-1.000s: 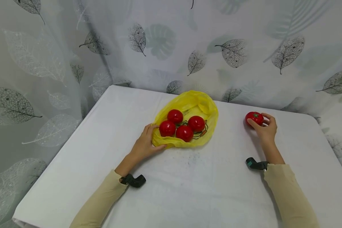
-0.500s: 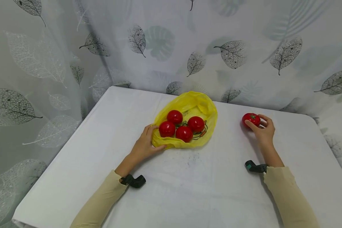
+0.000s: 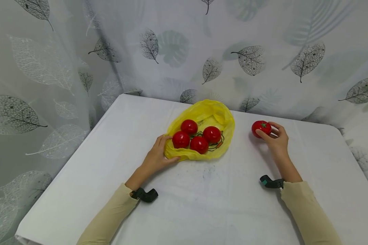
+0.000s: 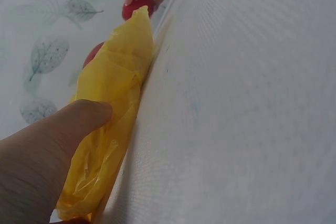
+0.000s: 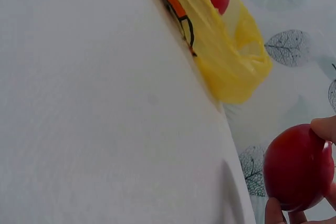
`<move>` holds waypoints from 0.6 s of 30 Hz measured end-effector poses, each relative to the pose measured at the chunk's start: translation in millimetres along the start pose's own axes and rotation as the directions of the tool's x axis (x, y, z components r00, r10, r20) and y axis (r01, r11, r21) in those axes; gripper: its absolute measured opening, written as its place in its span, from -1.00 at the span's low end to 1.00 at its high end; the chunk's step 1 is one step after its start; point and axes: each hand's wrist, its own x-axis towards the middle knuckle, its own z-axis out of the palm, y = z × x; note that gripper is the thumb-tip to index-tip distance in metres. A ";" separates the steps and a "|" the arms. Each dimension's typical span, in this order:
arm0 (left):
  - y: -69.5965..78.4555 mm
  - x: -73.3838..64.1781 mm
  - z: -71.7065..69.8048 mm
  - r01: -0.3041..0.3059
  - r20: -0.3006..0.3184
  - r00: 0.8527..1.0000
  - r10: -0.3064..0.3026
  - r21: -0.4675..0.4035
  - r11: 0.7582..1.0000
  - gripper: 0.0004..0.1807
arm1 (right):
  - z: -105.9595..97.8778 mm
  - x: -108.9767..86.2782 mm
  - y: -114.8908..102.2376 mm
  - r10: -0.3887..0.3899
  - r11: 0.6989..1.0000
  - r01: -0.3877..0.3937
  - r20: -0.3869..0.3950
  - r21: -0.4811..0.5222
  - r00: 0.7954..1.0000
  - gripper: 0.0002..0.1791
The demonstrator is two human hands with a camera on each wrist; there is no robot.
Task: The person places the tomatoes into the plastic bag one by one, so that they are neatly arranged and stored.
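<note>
A yellow plastic bag lies spread on the table with several red tomatoes in it. The left hand grips the bag's near left side. Its thumb lies across the yellow plastic in the left wrist view, while its other fingers are hidden there. To the right of the bag, the right hand holds one more tomato between thumb and fingers. A green calyx tops this tomato. Seen from the right wrist, the held tomato is smooth and deep red, with fingertips along its lower edge.
A white cloth covers the table. Behind it hangs a leaf-print curtain, close to the table's back edge. Each wrist carries a small black camera, one at the left cuff and one at the right.
The right hand has moved left toward the bag with the tomato in its grip. The left hand and the bag stay in place, apart from a slight shift of the whole view.
</note>
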 end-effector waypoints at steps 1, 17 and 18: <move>-0.2 0.0 0.2 0.000 0.001 1.000 0.000 0.002 1.000 -0.12 | 1.5 -1.2 -1.6 -0.004 1.000 0.004 0.010 0.010 1.000 -0.20; -0.1 -0.9 -0.3 -0.012 0.005 1.000 0.012 0.000 1.000 -0.11 | 27.3 -16.2 -24.0 -0.091 0.995 0.083 0.146 0.060 0.985 -0.23; -0.1 -0.8 -0.4 -0.014 0.001 1.000 0.014 -0.002 1.000 -0.11 | 28.9 -16.2 -25.1 -0.094 0.994 0.085 0.160 0.066 0.983 -0.22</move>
